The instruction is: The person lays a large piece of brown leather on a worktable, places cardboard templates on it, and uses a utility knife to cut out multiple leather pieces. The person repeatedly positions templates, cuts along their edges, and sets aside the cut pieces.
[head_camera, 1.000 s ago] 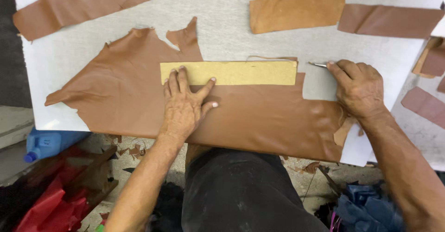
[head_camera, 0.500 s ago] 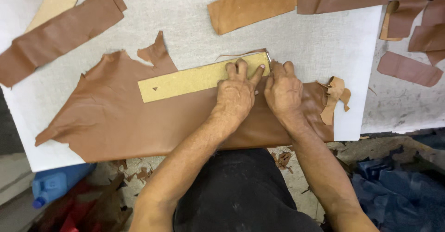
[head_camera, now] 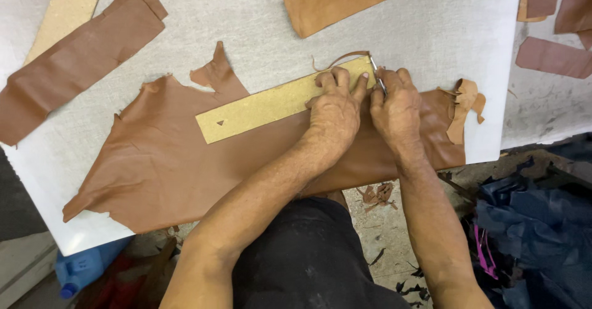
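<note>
While the left hand (head_camera: 333, 108) presses flat on the template (head_camera: 277, 102), the right hand (head_camera: 394, 105) grips a knife (head_camera: 377, 74).

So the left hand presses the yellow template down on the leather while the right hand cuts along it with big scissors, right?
Not scissors. The head view shows the right hand holding a thin blade at the end of the template, which the left hand presses onto the leather.

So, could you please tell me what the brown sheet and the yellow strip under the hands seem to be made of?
Brown sheet: probably leather, smooth with a soft sheen and ragged, uneven edges. Yellow strip: likely pressed fibreboard or thick card, matte, speckled, with straight edges.
</note>
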